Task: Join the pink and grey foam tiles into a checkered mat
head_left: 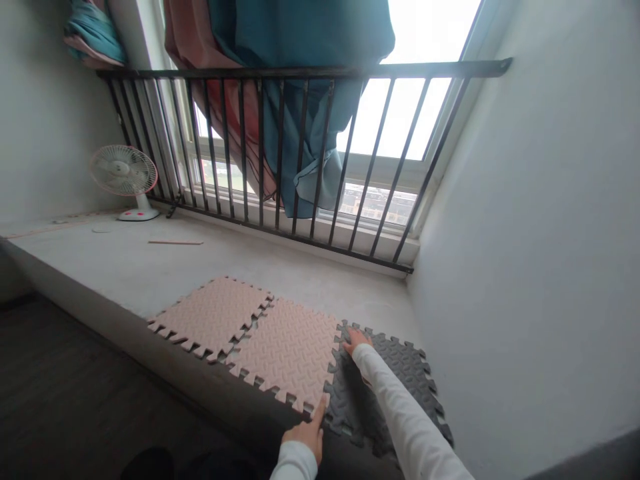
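Observation:
A dark grey foam puzzle mat (407,367) lies on the ledge at the right, against the toothed side of a pink foam mat (293,347). My right hand (357,339) rests fingers down on the grey mat's far left corner, near the seam. At the near end of that seam, my left hand (306,435) touches the pink mat's corner with an outstretched index finger. Neither hand grips anything. A second pink mat (215,312) sits to the left, with a gap showing between the two pink ones. My right forearm hides part of the grey mat.
A black railing (300,72) runs along the window, with a blue curtain (310,33) hanging behind and over it. A small fan (125,175) stands far left; a thin strip (175,243) lies on the ledge (100,257). A white wall (540,267) rises at right.

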`<state>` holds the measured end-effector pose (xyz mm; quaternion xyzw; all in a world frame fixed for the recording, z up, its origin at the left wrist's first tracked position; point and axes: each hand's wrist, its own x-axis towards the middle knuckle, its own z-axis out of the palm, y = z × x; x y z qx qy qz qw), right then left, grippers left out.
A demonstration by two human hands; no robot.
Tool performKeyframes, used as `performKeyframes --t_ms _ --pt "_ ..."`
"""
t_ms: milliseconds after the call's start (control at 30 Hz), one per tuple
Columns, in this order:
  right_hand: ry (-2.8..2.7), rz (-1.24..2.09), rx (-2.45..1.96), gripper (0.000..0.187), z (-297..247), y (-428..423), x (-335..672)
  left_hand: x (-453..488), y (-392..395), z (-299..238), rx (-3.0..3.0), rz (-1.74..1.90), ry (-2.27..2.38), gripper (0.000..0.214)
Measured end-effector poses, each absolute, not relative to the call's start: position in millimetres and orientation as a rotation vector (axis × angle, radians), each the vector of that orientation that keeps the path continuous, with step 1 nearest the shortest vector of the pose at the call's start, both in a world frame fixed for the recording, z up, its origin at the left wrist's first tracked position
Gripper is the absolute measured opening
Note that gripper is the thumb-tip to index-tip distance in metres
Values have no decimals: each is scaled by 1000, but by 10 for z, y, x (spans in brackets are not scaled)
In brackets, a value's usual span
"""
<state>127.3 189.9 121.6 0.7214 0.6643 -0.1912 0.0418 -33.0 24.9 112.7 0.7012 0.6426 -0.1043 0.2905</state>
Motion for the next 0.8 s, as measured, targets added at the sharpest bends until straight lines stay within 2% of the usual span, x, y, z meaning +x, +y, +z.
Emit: performKeyframes --t_ms 100,200,333,433,567,700,800 --pt "1926 -553 2182 55 1226 1636 1466 -285 156 1011 1869 -279 1749 62" --pt "1851 -524 2159 55 1261 1410 1653 -385 210 987 1840 -189 1775 57" --pt "1726 -512 2148 60 1299 1155 1823 -964 452 1104 1792 168 1970 43" --pt "1727 -451 2131 68 1269 986 1871 -1570 637 1219 1691 284 2348 42" --pt "1789 -429 2146 68 1226 877 1857 -2164 811 1252 1648 65 2640 43" --pt "1730 -452 2155 73 1288 923 1793 -2428 948 1175 1767 -132 2525 42" --pt "1684 -488 2163 75 1367 992 1751 -2544 1042 1102 1785 -147 2523 40"
